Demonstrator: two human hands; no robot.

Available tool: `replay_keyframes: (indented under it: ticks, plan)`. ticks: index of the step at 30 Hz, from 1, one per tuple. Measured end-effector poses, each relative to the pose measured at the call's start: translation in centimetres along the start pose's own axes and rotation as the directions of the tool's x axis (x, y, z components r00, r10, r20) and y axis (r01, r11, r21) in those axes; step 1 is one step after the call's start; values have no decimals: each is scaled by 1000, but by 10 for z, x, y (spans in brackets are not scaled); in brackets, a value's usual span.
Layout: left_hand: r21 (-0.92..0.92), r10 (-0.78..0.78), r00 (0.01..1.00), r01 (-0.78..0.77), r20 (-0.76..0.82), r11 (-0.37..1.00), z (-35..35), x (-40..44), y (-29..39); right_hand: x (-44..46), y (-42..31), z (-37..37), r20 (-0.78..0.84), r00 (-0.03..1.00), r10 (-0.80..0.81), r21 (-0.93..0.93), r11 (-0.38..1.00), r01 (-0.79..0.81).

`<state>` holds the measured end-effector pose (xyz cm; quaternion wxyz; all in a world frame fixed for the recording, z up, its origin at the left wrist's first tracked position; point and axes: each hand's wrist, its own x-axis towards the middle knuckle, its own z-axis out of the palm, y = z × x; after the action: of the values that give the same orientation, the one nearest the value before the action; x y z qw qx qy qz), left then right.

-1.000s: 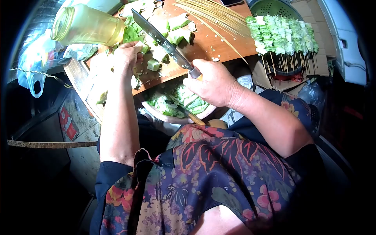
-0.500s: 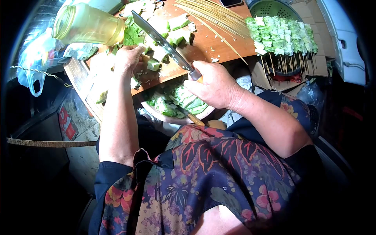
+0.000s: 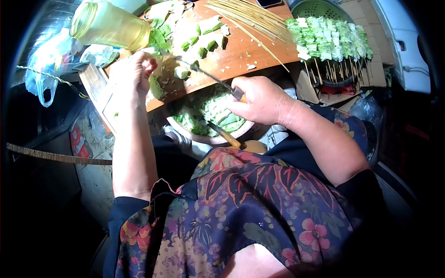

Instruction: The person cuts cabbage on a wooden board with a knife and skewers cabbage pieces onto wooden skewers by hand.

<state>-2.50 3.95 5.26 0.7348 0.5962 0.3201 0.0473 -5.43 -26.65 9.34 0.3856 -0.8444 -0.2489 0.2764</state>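
Observation:
My right hand [image 3: 262, 99] is wrapped round the handle of a knife [image 3: 213, 78], whose blade points left over the front edge of the wooden board [image 3: 241, 58]. At the board's left side, my left hand [image 3: 141, 69] has its fingers curled; what they hold, if anything, I cannot make out. Cut green vegetable pieces [image 3: 181, 72] lie between the hands and further back. Below the board's edge is a bowl [image 3: 183, 132] of chopped leaves [image 3: 227, 113], with a second, wooden-handled tool [image 3: 225, 135] resting in it.
A glass jar [image 3: 111, 25] of yellowish liquid lies tilted at the back left, near a blue plastic bag [image 3: 46, 69]. Bare skewers [image 3: 250, 21] lie across the back of the board. Skewered leaves [image 3: 329, 39] rest on a green colander [image 3: 320, 10] at the right.
The knife blade has swung lower and turned, and is now seen more edge-on. My left hand has shifted slightly left, and its fingers have curled up away from the vegetable pieces.

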Motion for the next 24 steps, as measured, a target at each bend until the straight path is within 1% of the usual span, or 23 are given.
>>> replay_keyframes:
  ticks: [1, 2, 4, 5, 6, 8, 9, 10, 12, 13, 14, 16, 17, 18, 20, 21, 22, 24]
  plan:
    - [-38, 11, 1000, -10, 16, 999, -8, 6, 2, -4, 2, -1, 106, 993, 56, -80, 996, -48]
    - [-93, -7, 1000, 6, -5, 996, -16, 10, 2, -8, 5, 1, 103, 993, 53, -87, 995, -44]
    - [-173, 13, 999, -18, -32, 985, -16, -5, 10, -17, 16, 7, 216, 976, 3, -268, 962, 56]
    - [-186, 24, 998, -33, -51, 982, -15, -15, 11, -20, 20, 12, 211, 977, -1, -278, 959, 61]
    - [-195, 33, 998, -42, -48, 980, -12, -26, 14, -22, 23, 17, 229, 973, 3, -335, 939, 76]
    - [-206, 117, 993, -110, 23, 972, -6, -47, 18, -25, 34, 28, 262, 965, 14, -446, 889, 108]
    - [-211, 129, 991, -116, 48, 971, -5, -57, 18, -25, 44, 37, 256, 967, -2, -454, 883, 122]
    - [-214, 115, 991, -97, 72, 972, -4, -65, 20, -23, 48, 40, 291, 956, 47, -474, 875, 101]
    - [-239, 129, 988, -107, 78, 965, 3, -88, 21, -23, 65, 50, 275, 961, 34, -541, 832, 125]
    - [-221, 162, 981, -135, 108, 966, 7, -98, 22, -20, 77, 55, 298, 951, 77, -565, 818, 111]
    - [-224, 187, 966, -146, 176, 964, 7, -107, 22, -18, 91, 62, 290, 954, 82, -582, 806, 108]
    - [-247, 232, 944, -173, 233, 953, 21, -130, 27, -15, 107, 64, 266, 957, 114, -588, 806, 67]
    - [-187, 225, 953, -188, 204, 964, 27, -136, 30, -12, 110, 60, 290, 939, 187, -634, 773, 42]
    - [-201, 224, 952, -183, 208, 962, 27, -133, 28, -10, 101, 51, 287, 937, 197, -643, 765, 36]
    - [-142, 179, 957, -150, 228, 979, 25, -124, 23, -2, 81, 31, 85, 983, 166, -494, 863, -103]
    - [-160, 158, 968, -128, 196, 979, 24, -116, 16, 8, 88, 28, -79, 985, 155, -420, 891, -174]
    - [-174, 150, 969, -116, 199, 978, 26, -110, 11, 17, 88, 16, -177, 969, 174, -416, 879, -234]
    - [-204, 153, 965, -109, 212, 973, 31, -98, 5, 30, 92, -6, -380, 905, 189, -367, 867, -336]
